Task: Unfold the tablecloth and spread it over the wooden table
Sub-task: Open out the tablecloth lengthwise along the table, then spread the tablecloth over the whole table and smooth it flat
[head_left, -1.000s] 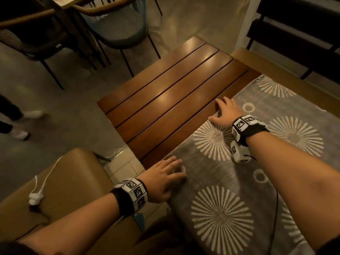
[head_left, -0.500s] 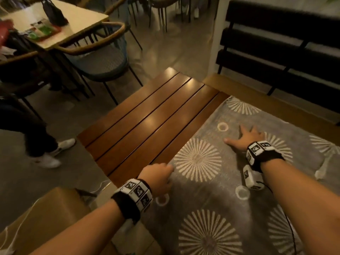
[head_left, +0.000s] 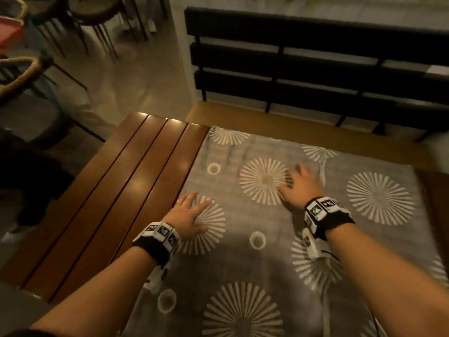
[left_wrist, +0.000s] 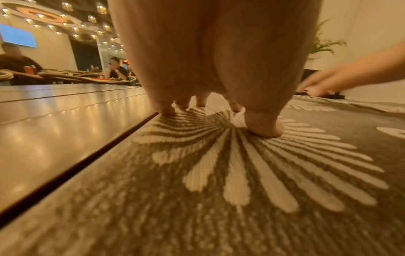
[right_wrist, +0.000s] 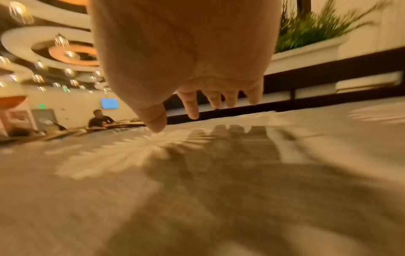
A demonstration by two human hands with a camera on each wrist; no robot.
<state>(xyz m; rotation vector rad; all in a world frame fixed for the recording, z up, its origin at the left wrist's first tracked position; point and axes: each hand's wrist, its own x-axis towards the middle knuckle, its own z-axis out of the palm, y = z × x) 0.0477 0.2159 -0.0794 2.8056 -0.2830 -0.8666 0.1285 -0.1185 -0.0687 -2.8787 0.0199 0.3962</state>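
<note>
the tablecloth [head_left: 303,239], grey with pale sunburst prints, lies flat over the right part of the wooden table [head_left: 126,190], and its left edge runs along one of the slat gaps, so several brown slats on the left are bare. looks to me like the job is partway there: the cloth needs either another fold opened or a slide leftward to cover those slats. to do it well i'd keep both palms flat and push evenly so the edge stays parallel to the slats and doesn't bunch, or lift the edge if a fold is left (can't tell from here).

left hand [head_left: 192,215] is flat with fingers spread, fingertips [left_wrist: 168,110] pressing the cloth right beside its left edge, holding nothing. right hand [head_left: 301,186] is spread too, fingers straight; in the wrist view it hovers just above the cloth with its shadow under it, only the thumb maybe touching. a dark slatted bench [head_left: 315,69] sits beyond the table.
</note>
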